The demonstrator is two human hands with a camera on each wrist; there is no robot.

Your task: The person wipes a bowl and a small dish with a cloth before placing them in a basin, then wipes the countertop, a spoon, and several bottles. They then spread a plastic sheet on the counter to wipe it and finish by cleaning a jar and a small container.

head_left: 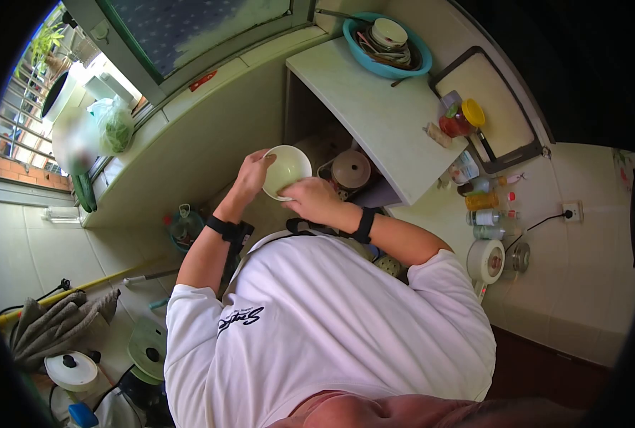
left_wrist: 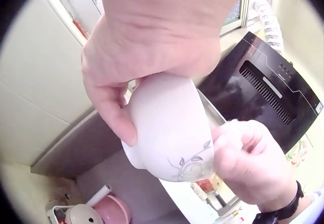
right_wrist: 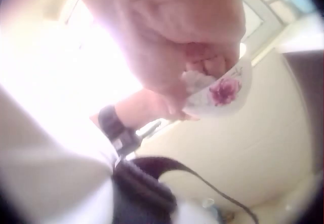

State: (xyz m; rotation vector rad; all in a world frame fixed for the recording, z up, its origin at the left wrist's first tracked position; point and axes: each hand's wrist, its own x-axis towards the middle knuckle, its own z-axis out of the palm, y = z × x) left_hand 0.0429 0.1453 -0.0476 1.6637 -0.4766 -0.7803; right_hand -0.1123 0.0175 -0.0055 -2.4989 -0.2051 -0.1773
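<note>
A white bowl [head_left: 287, 170] is tipped on its side between both hands, with flower prints on its outside in the wrist views. My left hand [head_left: 250, 178] grips it; in the left wrist view the fingers of that hand [left_wrist: 147, 51] curl round the outer wall [left_wrist: 169, 127]. At the opening, my right hand [head_left: 312, 201] has its fingers curled inside the rim. A thin white material, like tissue or cloth [right_wrist: 195, 82], shows under the fingers of my right hand [right_wrist: 177, 31]; its exact shape is blurred.
Below the hands is an open cabinet space with a lidded pot [head_left: 350, 169]. A white countertop [head_left: 357, 96] holds a blue basin [head_left: 396, 70] of dishes. Jars and bottles [head_left: 483, 201] stand at the right, and a bagged vegetable [head_left: 115, 132] lies on the window ledge.
</note>
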